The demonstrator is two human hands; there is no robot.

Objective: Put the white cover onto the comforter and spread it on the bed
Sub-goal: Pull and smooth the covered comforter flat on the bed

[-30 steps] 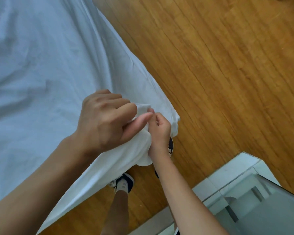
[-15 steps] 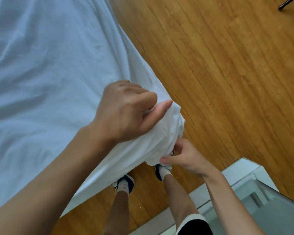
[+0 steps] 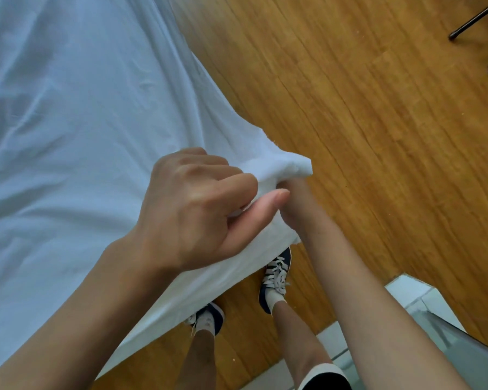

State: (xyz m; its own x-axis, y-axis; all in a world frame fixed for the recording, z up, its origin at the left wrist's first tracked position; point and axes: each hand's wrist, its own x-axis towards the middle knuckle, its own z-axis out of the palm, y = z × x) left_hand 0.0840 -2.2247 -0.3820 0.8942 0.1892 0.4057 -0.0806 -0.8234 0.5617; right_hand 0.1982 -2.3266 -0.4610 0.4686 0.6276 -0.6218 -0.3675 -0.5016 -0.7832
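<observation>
While the left hand (image 3: 193, 212) grips the corner of the white cover (image 3: 76, 142) as before, with fingers curled and thumb pressed on the cloth, the right hand (image 3: 293, 204) is now pushed up under that corner, where half a second ago it was seen lower, at the hanging edge. Its fingers are hidden by the cloth, so its grip cannot be told. The cover lies spread over the bed, its corner lifted beyond the bed's edge, above the wooden floor (image 3: 364, 122). Probably the comforter's corner is being seated inside.

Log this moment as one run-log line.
stage: fitting cover corner | left hand: grips white cover corner from above | right hand: under the corner, fingers hidden | place: bed edge over wooden floor
</observation>
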